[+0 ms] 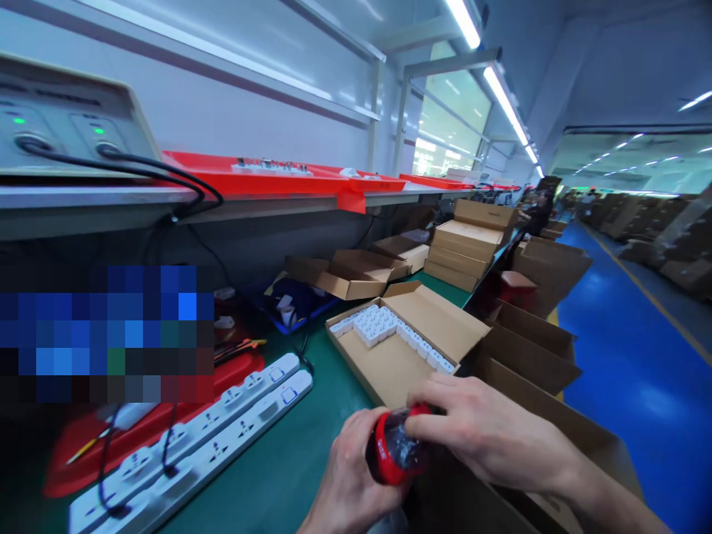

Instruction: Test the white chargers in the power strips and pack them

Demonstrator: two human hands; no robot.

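Note:
My left hand point(350, 463) is wrapped round a plastic bottle point(389, 452) with a red label, low in the head view. The fingers of my right hand point(478, 426) are closed at the bottle's top, round a red cap point(420, 409) that they mostly cover. The bottle tilts, and its lower part is hidden by my left hand. Just beyond my hands, an open cardboard box point(361, 368) lies on the green table point(328, 415). White plug-like pieces point(375, 324) stand in rows along part of it.
Two white power strips point(245, 426) with plugs and cords lie left, beside a red tray point(61, 475). More cardboard boxes point(464, 245) are stacked farther back. A shelf above carries red trays point(311, 180) and a grey device point(72, 111). Open cartons point(534, 337) stand right, beside the blue floor point(628, 334).

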